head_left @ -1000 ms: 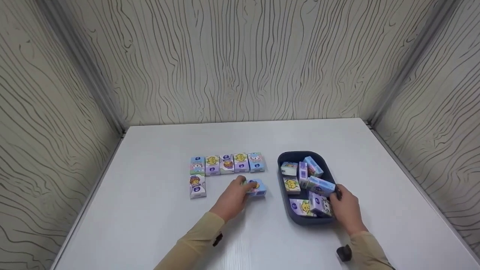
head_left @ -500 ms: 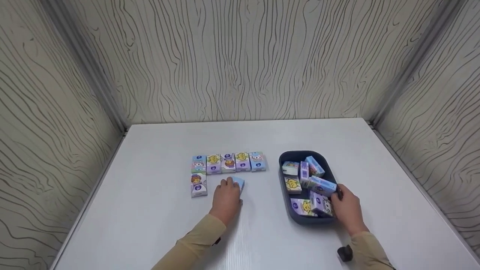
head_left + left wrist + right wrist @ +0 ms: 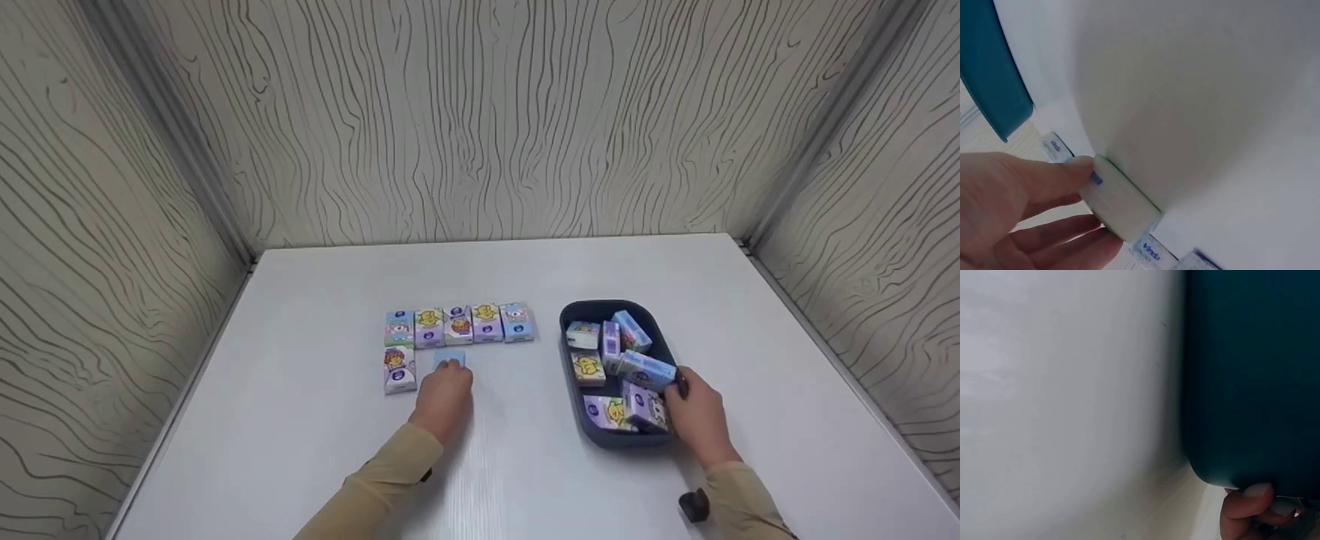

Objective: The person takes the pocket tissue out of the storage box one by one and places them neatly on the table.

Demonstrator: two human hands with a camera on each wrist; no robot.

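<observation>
My left hand [image 3: 444, 394] pinches a light blue tissue pack [image 3: 450, 358] between thumb and fingers, low over the white table. In the left wrist view the thumb lies along one end of the pack [image 3: 1123, 202], with the fingers at the opposite side. Just left of it lies a purple and white tissue pack [image 3: 400, 369]. Behind them, several cartoon-printed packs [image 3: 457, 325] form a side-by-side row. My right hand [image 3: 697, 416] grips the right rim of a dark blue basket [image 3: 577, 409]; in the right wrist view, fingers curl at the edge of the basket wall [image 3: 1252, 382].
Several more tissue packs [image 3: 588, 368] lie jumbled inside the basket, one blue pack [image 3: 646, 371] leaning near my right hand. Wood-grain panels [image 3: 480, 120] enclose the table [image 3: 300, 450] at the back and both sides.
My left hand has carried the blue pack leftward from near the basket to beside the lone purple and white pack, turning it upright in line. The right hand stays on the basket.
</observation>
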